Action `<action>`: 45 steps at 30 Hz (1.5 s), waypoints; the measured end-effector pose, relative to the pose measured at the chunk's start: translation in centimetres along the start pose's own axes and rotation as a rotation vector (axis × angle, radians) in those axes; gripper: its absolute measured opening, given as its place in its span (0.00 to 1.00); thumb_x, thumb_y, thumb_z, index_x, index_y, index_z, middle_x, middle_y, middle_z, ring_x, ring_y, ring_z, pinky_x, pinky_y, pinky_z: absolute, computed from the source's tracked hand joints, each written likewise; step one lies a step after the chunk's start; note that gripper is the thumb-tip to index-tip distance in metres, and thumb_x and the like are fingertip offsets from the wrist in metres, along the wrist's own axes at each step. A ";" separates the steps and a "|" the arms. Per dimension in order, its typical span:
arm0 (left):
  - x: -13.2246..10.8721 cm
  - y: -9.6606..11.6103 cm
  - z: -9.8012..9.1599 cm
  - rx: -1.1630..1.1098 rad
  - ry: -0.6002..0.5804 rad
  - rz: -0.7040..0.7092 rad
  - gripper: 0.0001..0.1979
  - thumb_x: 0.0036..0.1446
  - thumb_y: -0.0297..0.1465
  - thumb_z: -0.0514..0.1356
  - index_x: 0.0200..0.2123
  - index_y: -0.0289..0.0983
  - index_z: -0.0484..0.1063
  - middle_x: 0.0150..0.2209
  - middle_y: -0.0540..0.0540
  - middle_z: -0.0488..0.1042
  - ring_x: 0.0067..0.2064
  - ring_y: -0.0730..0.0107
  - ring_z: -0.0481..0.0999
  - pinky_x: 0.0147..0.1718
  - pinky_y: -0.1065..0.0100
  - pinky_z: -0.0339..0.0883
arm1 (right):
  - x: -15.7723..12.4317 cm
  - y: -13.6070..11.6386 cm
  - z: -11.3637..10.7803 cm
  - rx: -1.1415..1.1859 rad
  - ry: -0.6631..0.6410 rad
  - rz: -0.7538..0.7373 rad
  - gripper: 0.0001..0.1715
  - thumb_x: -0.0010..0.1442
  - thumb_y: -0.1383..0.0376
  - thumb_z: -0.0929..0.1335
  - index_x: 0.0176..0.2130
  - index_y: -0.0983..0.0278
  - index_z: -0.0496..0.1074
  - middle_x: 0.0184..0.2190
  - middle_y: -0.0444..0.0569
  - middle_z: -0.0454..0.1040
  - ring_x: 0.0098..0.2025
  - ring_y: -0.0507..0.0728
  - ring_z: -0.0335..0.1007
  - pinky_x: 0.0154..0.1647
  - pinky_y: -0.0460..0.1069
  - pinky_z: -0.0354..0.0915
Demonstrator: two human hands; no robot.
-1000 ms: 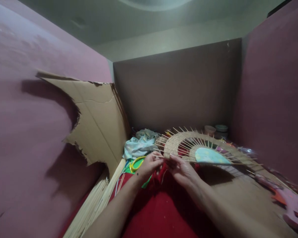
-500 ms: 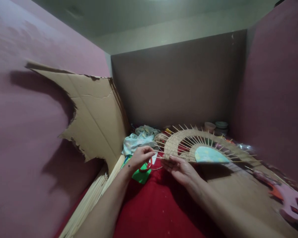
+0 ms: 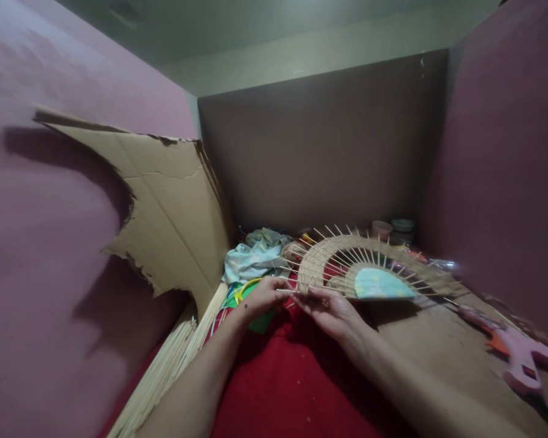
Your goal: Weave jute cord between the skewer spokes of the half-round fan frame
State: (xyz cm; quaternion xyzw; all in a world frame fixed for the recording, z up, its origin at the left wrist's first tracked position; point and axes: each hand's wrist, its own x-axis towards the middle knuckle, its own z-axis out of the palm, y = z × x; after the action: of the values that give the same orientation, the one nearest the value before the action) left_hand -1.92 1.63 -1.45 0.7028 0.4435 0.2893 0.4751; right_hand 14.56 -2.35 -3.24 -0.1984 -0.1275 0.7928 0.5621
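Nearest the camera, red cloth (image 3: 292, 389) covered the lap, with a bundle of thin sticks (image 3: 164, 377) slanting along its left side. Above it, the right hand (image 3: 331, 310) supported the half-round woven piece (image 3: 319, 261) from below, its grip closed on the lower left edge where bare spokes stuck out. The left hand (image 3: 262, 297) sat just beside it, fingers pinched narrowly on the tip of one spoke. A pale blue half-disc (image 3: 381, 285) formed the piece's centre. To the right, a pink glue gun (image 3: 523, 359) lay on the brown desk (image 3: 438, 347). Farther back were a crumpled light cloth (image 3: 251, 258), small jars (image 3: 393, 228), and torn cardboard (image 3: 173, 207) against the pink wall.
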 end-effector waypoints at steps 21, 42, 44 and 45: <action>-1.9 1.4 -4.1 -0.033 -0.141 0.058 0.11 0.46 0.36 0.63 0.27 0.32 0.72 0.19 0.50 0.68 0.18 0.77 0.63 0.17 0.74 0.54 | -0.5 0.4 -0.2 0.056 0.067 0.039 0.12 0.46 0.84 0.64 0.23 0.69 0.66 0.24 0.49 0.70 0.33 0.55 0.71 0.45 0.55 0.69; 1.4 -1.7 -0.1 -0.033 0.191 0.058 0.12 0.43 0.37 0.62 0.26 0.32 0.73 0.20 0.50 0.69 0.21 0.75 0.65 0.20 0.73 0.56 | -0.8 0.6 -0.4 0.032 -0.060 0.098 0.09 0.45 0.81 0.65 0.27 0.72 0.70 0.27 0.53 0.74 0.33 0.55 0.71 0.44 0.53 0.67; 1.6 -1.7 0.2 -0.037 0.201 0.068 0.12 0.43 0.37 0.63 0.26 0.32 0.74 0.21 0.50 0.70 0.22 0.74 0.66 0.21 0.73 0.57 | -1.1 0.7 -0.4 0.022 -0.057 0.099 0.09 0.45 0.80 0.65 0.28 0.71 0.70 0.28 0.52 0.74 0.32 0.55 0.71 0.42 0.52 0.68; 1.6 -1.7 0.2 -0.039 0.210 0.075 0.12 0.43 0.37 0.63 0.26 0.32 0.73 0.21 0.50 0.70 0.22 0.75 0.65 0.22 0.73 0.56 | -1.3 0.8 -0.5 0.018 -0.055 0.097 0.09 0.45 0.80 0.65 0.28 0.70 0.70 0.28 0.52 0.75 0.32 0.55 0.71 0.42 0.52 0.68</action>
State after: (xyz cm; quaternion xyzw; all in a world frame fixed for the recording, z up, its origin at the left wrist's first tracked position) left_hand -1.59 3.22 -3.10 0.6754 0.4585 0.3874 0.4284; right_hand 14.49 -3.85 -3.75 -0.1776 -0.1261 0.8252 0.5212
